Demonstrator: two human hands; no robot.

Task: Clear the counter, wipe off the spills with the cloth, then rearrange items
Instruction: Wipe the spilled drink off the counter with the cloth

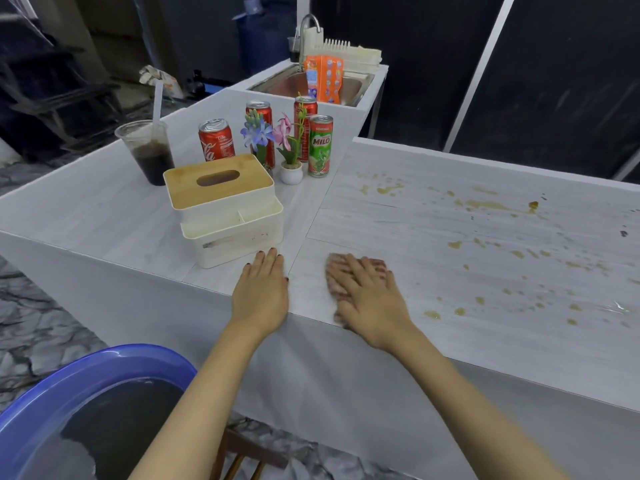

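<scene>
Your right hand (367,299) presses the cloth (337,268) flat, fingers straight, to wipe the brown spills (485,204). Your left hand (261,289), fingers released, rests on the counter (433,341) for support.

Counter (433,348): spills (485,204), cloth (334,269), cans (320,147), tissue box (221,194)

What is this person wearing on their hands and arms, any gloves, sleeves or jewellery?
No gloves and no sleeves in view: both forearms are bare. The left hand has dark-painted fingernails. The right hand shows no ring, and neither wrist carries a watch or bracelet.
</scene>
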